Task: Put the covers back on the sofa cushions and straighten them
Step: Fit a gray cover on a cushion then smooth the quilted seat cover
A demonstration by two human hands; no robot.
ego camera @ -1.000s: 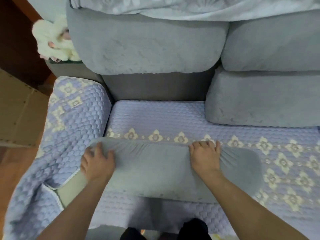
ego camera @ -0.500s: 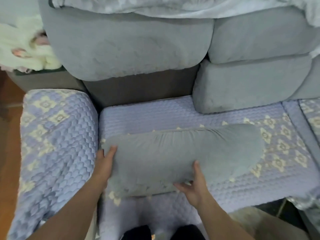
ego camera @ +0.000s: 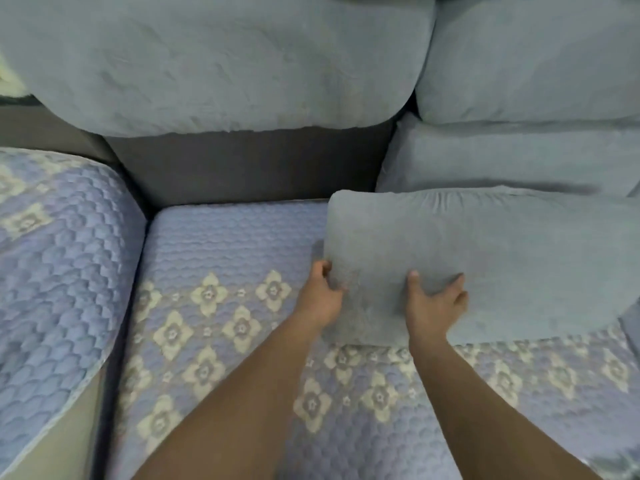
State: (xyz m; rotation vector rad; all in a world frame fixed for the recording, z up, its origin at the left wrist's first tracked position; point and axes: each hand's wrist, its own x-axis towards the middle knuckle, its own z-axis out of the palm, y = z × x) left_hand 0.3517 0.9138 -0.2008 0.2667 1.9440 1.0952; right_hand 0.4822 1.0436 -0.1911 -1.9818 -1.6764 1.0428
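Nearest, your two forearms run up from the bottom edge to the cushion. Left hand (ego camera: 320,299): curled fingers grip the cushion's (ego camera: 485,258) near-left corner, thumb side tucked at its edge. Right hand (ego camera: 433,303): fingers spread and nearly straight, pressing up against the cushion's lower face, not wrapped round it. Judgement: one hand anchors the corner while the other props the bulk, so the cushion can be steered sideways without flopping.

Under both hands lies the quilted seat cover (ego camera: 225,323), lilac with cream flower motifs; to the left of your left hand the same quilting drapes over the armrest (ego camera: 59,254).

The cushion itself sits tilted, near edge on the seat, far edge leaning toward the stacked cushion (ego camera: 519,157) beyond your right hand. Its grey cover looks fully on; gathers show along the top edge. No zip or opening visible, so closure cannot be told.

Beyond your left hand, a bare dark gap (ego camera: 249,168) under the big back cushion (ego camera: 207,64): probably the slot waiting to be filled.
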